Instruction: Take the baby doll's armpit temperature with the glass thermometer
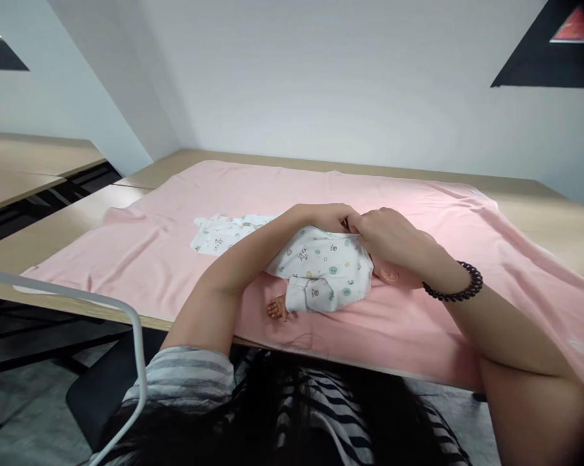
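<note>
Head view. Doll [390,276] is lying on the pink blanket [437,314], which is covering much of the table [548,207]; its head is pointing to the person's right, largely hidden behind the right wrist. Printed garment [315,262] is covering the torso and near arm, a small doll hand [277,309] poking out of the cuff. Left hand [329,217] is reaching in from the foot side; right hand [393,238] is arching over the head. Both are apparently pinching the garment's upper edge, fingers curling in, tips partly hidden. Step in hand, by judgement: working that edge near the neck. Next move is seemingly calling for a steady two-handed hold without pressing the neck. Any fastener: cannot tell.
</note>
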{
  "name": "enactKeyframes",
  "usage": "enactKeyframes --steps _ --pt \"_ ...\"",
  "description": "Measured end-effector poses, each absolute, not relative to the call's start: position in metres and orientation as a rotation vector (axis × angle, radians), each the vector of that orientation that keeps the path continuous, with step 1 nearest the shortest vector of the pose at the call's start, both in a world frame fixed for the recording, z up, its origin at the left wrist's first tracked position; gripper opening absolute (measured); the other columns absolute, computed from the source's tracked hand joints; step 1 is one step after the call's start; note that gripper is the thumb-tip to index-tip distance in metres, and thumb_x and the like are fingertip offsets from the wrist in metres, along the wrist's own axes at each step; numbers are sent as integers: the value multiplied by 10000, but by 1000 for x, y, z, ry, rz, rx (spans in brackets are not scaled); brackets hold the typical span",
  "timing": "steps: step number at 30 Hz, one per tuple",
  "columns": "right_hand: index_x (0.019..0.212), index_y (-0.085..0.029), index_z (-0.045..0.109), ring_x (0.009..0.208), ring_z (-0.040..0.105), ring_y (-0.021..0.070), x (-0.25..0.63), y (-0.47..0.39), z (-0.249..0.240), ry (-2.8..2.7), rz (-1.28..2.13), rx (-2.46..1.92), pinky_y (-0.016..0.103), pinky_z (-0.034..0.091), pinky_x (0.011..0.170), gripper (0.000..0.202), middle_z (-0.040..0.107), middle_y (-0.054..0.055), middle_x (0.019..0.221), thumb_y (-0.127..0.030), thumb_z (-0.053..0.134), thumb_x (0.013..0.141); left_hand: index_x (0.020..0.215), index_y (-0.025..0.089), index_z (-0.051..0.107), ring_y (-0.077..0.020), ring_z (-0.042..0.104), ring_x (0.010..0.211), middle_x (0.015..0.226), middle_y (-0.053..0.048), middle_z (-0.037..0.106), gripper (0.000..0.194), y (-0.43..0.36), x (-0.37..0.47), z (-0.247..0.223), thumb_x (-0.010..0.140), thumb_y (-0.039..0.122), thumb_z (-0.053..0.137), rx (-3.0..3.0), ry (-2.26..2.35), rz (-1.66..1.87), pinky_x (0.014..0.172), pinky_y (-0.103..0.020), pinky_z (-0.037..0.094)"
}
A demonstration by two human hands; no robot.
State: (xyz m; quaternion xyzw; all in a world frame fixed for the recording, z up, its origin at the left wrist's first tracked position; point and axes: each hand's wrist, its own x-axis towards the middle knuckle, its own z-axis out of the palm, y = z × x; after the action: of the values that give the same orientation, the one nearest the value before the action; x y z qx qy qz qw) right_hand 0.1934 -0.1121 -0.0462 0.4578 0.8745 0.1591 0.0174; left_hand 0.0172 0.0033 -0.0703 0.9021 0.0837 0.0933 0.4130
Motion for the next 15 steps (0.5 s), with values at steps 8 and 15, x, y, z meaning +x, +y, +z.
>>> enactKeyframes --steps 8,15 --pt "923 -177 510 559 322 160 199 -105 -50 2787 513 1422 319 184 636 131 545 22 692 -75 439 964 833 172 760 -151 636 746 784 2 733 142 14 15 -77 700 219 776 2123 224 182 675 -258 491" --pt "741 -171 481 550 321 156 183 -118 -37 2643 484 1576 325 199 588 212 526 55 662 -65 492 924 912 185 805 -156 673 766 860 -29 770 244 20 10 -77 701 300 847 2005 242 135 693 -247 520"
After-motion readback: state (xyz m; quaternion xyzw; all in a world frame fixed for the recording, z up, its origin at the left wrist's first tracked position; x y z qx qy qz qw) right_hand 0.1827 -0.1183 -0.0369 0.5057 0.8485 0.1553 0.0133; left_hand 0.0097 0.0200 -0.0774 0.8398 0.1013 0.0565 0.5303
